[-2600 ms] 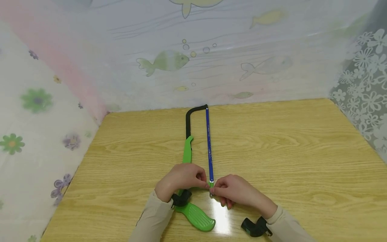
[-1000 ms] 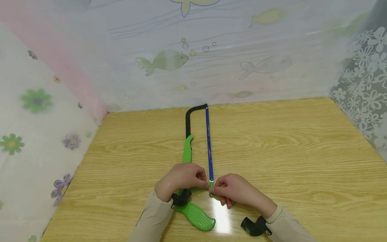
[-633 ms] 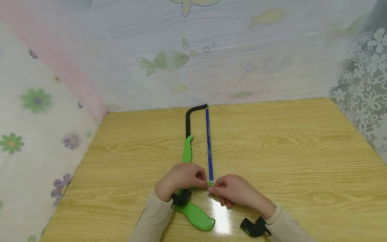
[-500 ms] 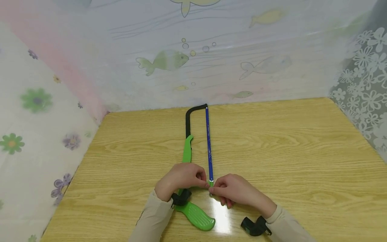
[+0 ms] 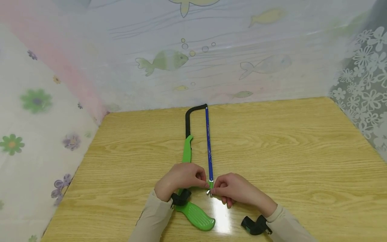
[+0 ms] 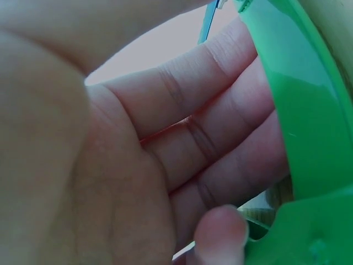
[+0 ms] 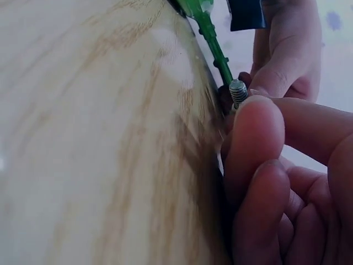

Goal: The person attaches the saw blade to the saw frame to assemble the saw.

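Note:
A hacksaw lies on the table, with a black front frame [image 5: 187, 122], a green handle [image 5: 198, 216] and a blue blade [image 5: 209, 144] on its right side. My left hand [image 5: 182, 176] lies over the green frame; in the left wrist view its curled fingers [image 6: 215, 99] hold the green part. Its thumb and fingertip meet at the near end of the blade. My right hand [image 5: 237, 190] pinches a small metal wing nut [image 5: 208, 192] at the green blade holder [image 5: 211, 185]. The right wrist view shows a threaded screw end [image 7: 238, 93] sticking out above the right fingertips.
The wooden table [image 5: 287, 151] reaches to a fish-print sheet [image 5: 217, 74] at the back. A flower-print sheet [image 5: 36, 134] hangs on the left and a lace-like one [image 5: 372, 87] on the right. Black wrist mounts [image 5: 254, 226] sit on both sleeves.
The wing nut has turned between my right fingertips, and its spread wings now show where they were mostly covered. My left hand and the hacksaw keep their places.

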The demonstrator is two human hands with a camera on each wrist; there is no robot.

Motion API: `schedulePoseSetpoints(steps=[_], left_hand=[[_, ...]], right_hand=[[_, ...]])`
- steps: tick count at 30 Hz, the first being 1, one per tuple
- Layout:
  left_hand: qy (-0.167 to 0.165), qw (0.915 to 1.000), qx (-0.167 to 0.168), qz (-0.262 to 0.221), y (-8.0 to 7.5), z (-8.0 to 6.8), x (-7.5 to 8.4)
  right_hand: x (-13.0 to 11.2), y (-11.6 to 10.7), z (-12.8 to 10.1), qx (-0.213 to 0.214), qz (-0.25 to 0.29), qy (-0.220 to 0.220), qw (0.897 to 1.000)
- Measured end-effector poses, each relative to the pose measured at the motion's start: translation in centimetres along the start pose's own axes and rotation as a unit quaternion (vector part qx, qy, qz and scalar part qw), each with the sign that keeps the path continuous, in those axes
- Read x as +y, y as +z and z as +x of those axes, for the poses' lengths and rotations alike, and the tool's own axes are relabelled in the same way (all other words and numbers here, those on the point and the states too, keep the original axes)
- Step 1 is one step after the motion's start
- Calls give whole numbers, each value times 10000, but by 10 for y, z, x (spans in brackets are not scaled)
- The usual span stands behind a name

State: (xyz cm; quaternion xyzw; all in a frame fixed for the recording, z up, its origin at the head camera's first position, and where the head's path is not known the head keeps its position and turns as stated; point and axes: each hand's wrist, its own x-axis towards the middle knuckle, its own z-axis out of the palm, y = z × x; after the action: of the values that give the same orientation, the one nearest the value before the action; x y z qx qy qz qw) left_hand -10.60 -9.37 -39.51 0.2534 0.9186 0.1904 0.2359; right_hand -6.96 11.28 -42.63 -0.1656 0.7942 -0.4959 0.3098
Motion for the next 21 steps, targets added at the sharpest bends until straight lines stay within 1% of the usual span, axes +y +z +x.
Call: schedulePoseSetpoints(steps=[6, 14, 21], left_hand=[[-40, 10000, -27, -29, 0, 0, 1], [17, 10000, 5, 22, 0, 0, 1], [25, 10000, 0, 1, 1, 0, 0]], right_hand=[[2, 1, 1, 89, 98, 8, 9999], [-1, 1, -1, 66, -48, 52, 10000], [-2, 1, -1, 61, -242, 4, 9997]])
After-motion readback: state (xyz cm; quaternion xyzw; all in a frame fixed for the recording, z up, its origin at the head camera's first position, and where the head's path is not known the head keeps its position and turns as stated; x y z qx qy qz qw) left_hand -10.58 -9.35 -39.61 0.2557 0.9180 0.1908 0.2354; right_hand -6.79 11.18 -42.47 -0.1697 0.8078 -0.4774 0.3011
